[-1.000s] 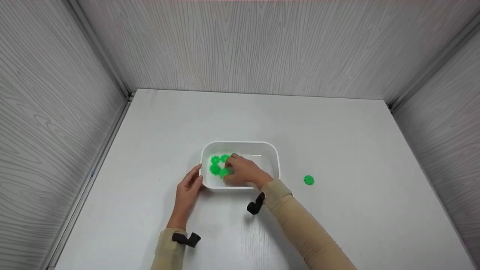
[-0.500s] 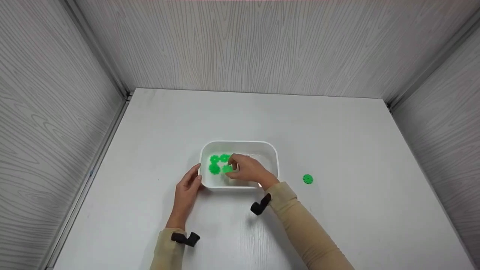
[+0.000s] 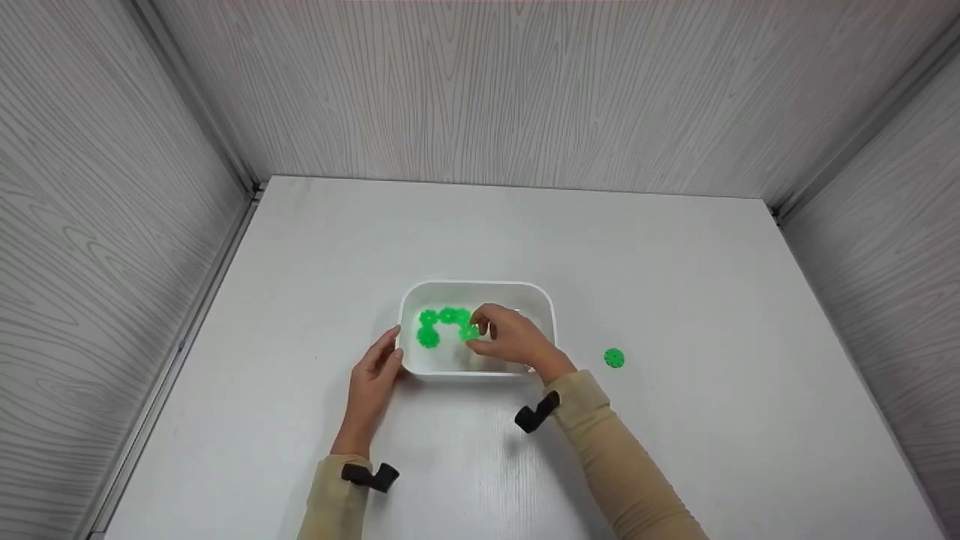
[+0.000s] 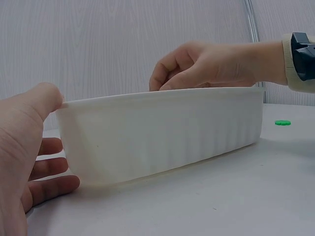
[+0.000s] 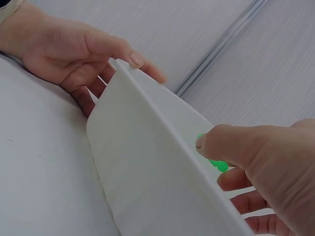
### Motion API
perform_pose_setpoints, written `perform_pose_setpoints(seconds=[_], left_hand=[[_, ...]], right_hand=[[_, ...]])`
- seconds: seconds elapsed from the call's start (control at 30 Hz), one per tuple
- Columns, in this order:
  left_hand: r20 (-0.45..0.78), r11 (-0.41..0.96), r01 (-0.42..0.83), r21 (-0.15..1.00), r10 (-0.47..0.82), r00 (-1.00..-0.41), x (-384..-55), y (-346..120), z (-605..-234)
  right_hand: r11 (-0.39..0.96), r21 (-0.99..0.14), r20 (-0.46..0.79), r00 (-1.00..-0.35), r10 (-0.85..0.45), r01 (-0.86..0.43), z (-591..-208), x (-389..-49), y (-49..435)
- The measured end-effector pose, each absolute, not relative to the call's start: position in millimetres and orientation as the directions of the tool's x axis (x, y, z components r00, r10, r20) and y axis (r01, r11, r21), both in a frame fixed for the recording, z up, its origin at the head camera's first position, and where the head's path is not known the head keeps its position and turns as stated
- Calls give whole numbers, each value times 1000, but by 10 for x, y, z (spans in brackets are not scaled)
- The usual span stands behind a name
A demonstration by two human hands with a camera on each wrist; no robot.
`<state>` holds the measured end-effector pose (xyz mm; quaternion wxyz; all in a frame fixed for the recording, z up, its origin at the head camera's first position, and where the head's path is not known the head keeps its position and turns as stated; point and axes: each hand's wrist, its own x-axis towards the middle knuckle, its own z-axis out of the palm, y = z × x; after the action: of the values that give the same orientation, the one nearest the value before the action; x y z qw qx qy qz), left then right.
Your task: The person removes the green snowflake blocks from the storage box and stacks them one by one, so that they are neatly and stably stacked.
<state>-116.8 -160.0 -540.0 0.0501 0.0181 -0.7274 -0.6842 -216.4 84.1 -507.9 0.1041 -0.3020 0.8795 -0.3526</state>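
A shallow white plastic tub (image 3: 480, 373) stands mid-table with several green flower-edged plastic discs (image 3: 428, 337) in its left part. My right hand (image 3: 514, 339) is over the tub's inside, pinching one green disc (image 3: 469, 332) between thumb and fingers. In the right wrist view, a bit of that disc (image 5: 219, 164) shows by the thumb, the rest hidden behind it. My left hand (image 3: 375, 379) rests against the tub's left end. In the left wrist view its thumb lies on the rim (image 4: 123, 97) and its other fingers (image 4: 54, 189) are beside the outer wall.
One loose green disc (image 3: 614, 358) lies on the white table (image 3: 712, 300) to the right of the tub. Grey wood-grain panels (image 3: 480, 90) stand at the back and on both sides. Each wrist carries a black camera mount (image 3: 537, 412).
My right hand has moved right and slightly away from me inside the tub, the pinched disc with it. More discs show at the back of the group. My left hand stays put.
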Motion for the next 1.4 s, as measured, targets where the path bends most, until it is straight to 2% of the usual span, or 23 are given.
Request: perform_pose_setpoints(seconds=[0.3, 0.47, 0.83, 1.07, 1.4], left_hand=[[24, 42, 20, 999, -98, -995, -1195, -1608, -5457], [25, 27, 22, 999, -111, -994, -1263, -1638, -5654], [61, 88, 49, 995, -135, -989, -1275, -1631, -5699], [71, 69, 62, 996, -128, -989, -1278, -1633, -5703], [44, 64, 37, 997, -121, -992, -1278, -1636, -5703]], right_hand=[[541, -667, 139, -799, -585, -512, -5068, -2109, 987], [473, -729, 179, -804, -567, -496, -5027, -2070, 1054], [367, -742, 326, -780, -534, -561, -4948, -1958, 1175], [368, -787, 309, -832, -460, -495, -5028, -1828, 1282], [378, -747, 404, -824, -397, -548, -5055, -1726, 1481]])
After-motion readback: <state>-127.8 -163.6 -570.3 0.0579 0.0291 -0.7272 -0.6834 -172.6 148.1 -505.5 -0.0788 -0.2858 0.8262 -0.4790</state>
